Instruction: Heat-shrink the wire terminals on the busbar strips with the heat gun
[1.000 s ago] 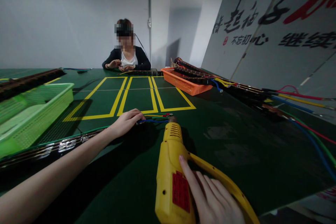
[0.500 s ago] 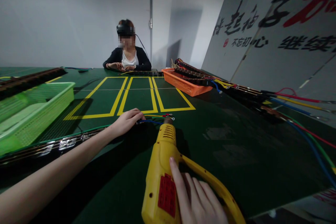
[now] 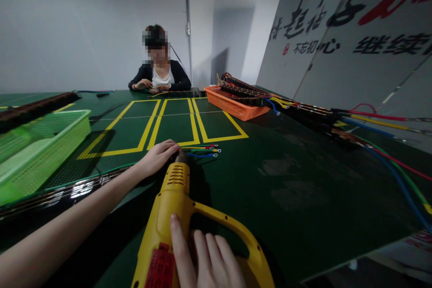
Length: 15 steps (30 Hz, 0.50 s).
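My right hand (image 3: 207, 258) is closed around a yellow heat gun (image 3: 165, 209), its index finger stretched along the body. The gun's metal nozzle (image 3: 181, 157) points away from me, close beside the fingertips of my left hand (image 3: 158, 153). Those fingers are pinched on a bundle of coloured wires (image 3: 195, 149), partly hidden under them. Red, yellow, green and blue wire ends with ring terminals (image 3: 216, 150) fan out to the right on the green table (image 3: 243, 216). Behind my left forearm lies a long dark strip (image 3: 81, 186) with a green wire along it.
A green basket (image 3: 64, 144) stands at the left, with a dark strip (image 3: 40, 108) across its far side. An orange basket (image 3: 236, 108) at the back right holds more strips with wires (image 3: 303, 114). Across the table, a person (image 3: 160, 74) handles a strip. Yellow tape rectangles (image 3: 175, 141) mark the tabletop.
The heat gun in my right hand has swung left, its nozzle going from the ring terminals back along the wires towards my left fingertips. My left hand keeps its pinch.
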### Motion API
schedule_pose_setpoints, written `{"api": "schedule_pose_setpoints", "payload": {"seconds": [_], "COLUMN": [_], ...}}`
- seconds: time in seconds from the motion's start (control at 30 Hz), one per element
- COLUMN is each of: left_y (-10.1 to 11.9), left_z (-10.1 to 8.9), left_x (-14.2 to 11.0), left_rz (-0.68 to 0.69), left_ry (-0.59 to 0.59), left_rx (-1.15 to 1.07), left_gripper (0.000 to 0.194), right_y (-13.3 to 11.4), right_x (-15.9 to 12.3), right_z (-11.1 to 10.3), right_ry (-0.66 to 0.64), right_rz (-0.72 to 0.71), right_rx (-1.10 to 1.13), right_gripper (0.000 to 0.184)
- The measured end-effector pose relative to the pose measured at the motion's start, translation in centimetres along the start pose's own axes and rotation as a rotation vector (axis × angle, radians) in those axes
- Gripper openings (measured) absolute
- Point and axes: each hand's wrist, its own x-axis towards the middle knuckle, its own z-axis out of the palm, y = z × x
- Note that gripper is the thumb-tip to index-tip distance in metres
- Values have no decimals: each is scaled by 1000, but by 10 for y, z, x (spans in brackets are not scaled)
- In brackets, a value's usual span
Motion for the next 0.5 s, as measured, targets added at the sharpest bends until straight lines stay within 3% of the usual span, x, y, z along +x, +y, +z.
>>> {"api": "schedule_pose_setpoints", "payload": {"seconds": [0.23, 0.5], "left_y": [0, 3], "left_z": [-1, -2], "left_x": [-1, -2], "left_rz": [24, 11], "left_ry": [2, -22], "left_rx": [19, 41], "left_gripper": [46, 46], "right_y": [24, 71], "right_x": [-1, -11], "right_z": [-6, -19], "right_ry": [-39, -165], "right_rz": [-51, -77], "right_rx": [38, 36], "right_gripper": [49, 54]}}
